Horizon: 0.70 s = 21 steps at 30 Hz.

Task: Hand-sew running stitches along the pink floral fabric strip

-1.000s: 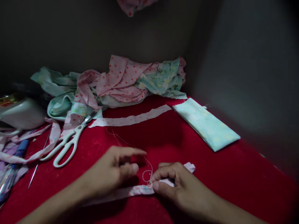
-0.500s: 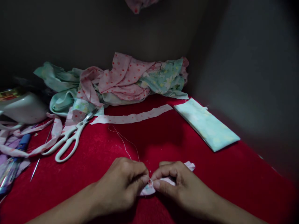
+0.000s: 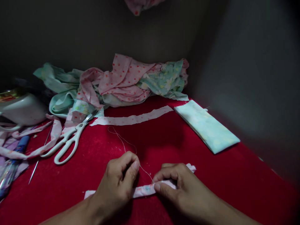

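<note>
A narrow pale pink fabric strip [image 3: 143, 191] lies crosswise in front of me, its left end showing past my wrist. My right hand [image 3: 179, 184] pinches it between thumb and fingers. My left hand [image 3: 120, 178] is closed in a pinch on a white thread [image 3: 146, 172], which runs from those fingers down to the strip at my right fingertips. More of the thread loops out on the red cloth beyond my left hand. Whether a needle sits within the left pinch is hidden.
White-handled scissors [image 3: 67, 142] lie at left, near a thin metal rod [image 3: 35, 170], a pen [image 3: 22, 143] and a white cup [image 3: 25, 109]. Crumpled pink and green fabric [image 3: 126, 75] is heaped behind a flat dotted strip [image 3: 133, 119]. A folded mint cloth [image 3: 208, 126] lies right.
My left hand has moved up and slightly left, away from the strip, drawing the thread straighter between the hands. My right hand stays in nearly the same place on the strip.
</note>
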### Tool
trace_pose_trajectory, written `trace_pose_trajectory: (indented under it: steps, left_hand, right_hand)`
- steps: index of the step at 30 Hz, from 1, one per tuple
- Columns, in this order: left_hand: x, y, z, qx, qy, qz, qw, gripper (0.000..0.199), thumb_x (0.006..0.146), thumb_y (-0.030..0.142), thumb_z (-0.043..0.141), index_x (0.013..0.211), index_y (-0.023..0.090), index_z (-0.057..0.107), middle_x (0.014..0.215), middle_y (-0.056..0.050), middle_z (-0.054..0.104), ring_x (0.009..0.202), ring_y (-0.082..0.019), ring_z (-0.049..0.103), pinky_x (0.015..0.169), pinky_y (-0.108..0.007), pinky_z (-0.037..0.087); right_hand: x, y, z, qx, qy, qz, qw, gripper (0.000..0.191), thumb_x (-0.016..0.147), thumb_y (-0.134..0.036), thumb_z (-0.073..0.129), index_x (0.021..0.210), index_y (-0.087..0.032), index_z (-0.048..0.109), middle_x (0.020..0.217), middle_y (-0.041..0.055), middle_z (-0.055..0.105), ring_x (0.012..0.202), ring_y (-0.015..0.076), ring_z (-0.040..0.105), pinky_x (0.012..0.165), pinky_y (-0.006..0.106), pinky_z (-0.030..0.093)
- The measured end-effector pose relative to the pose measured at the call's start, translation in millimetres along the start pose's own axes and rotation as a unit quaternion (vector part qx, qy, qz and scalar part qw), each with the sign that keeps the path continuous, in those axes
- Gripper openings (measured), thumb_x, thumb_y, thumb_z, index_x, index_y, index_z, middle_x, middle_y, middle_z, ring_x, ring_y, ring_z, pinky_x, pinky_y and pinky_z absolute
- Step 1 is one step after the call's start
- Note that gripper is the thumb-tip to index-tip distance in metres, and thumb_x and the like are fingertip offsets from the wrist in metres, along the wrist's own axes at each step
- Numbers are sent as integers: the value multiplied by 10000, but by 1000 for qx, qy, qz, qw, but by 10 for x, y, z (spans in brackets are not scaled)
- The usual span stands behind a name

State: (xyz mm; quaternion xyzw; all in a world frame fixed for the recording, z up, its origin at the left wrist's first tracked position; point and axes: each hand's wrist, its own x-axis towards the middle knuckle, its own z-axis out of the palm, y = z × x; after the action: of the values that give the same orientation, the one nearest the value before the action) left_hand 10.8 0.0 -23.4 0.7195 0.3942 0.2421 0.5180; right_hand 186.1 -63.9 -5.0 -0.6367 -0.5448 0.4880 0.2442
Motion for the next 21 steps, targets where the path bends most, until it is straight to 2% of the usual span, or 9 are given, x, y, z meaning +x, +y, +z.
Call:
trace_pose_trajectory:
  steps: [5, 9, 13, 17, 19, 21]
  left_hand:
    - [-36, -15, 0, 38, 11, 38, 998, 265, 916, 276, 379, 666, 204, 433, 514, 42, 407, 445, -113, 386, 437, -214, 306]
    - [-54, -19, -15, 65, 30, 37, 997, 254, 911, 273, 387, 674, 209, 452, 513, 36, 440, 449, -121, 412, 444, -220, 319]
    - [-64, -1, -4, 72, 54, 36, 995, 268, 898, 276, 433, 642, 208, 469, 501, 34, 454, 438, -118, 414, 442, -219, 326]
    - [-70, -30, 48, 55, 84, 61, 993, 283, 894, 287, 458, 623, 206, 468, 491, 42, 433, 423, -108, 406, 405, -201, 323]
    - [-80, -80, 65, 45, 102, 73, 991, 193, 902, 296, 448, 740, 217, 518, 522, 47, 459, 437, -112, 439, 403, -193, 354]
    - [-98, -137, 58, 60, 121, 86, 987, 115, 913, 261, 423, 969, 234, 521, 637, 33, 542, 512, -125, 526, 459, -197, 427]
  right_hand:
    - [-32, 30, -110, -91, 4, -15, 996, 126, 764, -242, 616, 694, -182, 701, 680, 8, 613, 619, 136, 518, 535, 241, 335]
    - [-22, 66, -151, -67, -2, -12, 998, 128, 768, -227, 612, 702, -175, 709, 698, 14, 609, 599, 130, 514, 508, 239, 330]
    - [-4, 58, -150, -29, -4, -5, 1000, 98, 746, -209, 641, 726, -166, 727, 703, 16, 611, 634, 137, 531, 545, 238, 354]
    - [11, 91, -135, -2, -7, 14, 1000, 97, 738, -223, 660, 724, -165, 737, 702, 18, 602, 641, 135, 524, 549, 235, 357]
    - [17, 117, -125, -12, 8, 9, 1000, 80, 736, -210, 658, 726, -170, 728, 711, 14, 599, 667, 138, 526, 583, 238, 372]
    - [18, 129, -117, -20, 12, 5, 1000, 74, 740, -201, 652, 733, -173, 720, 718, 12, 599, 687, 142, 530, 604, 240, 378]
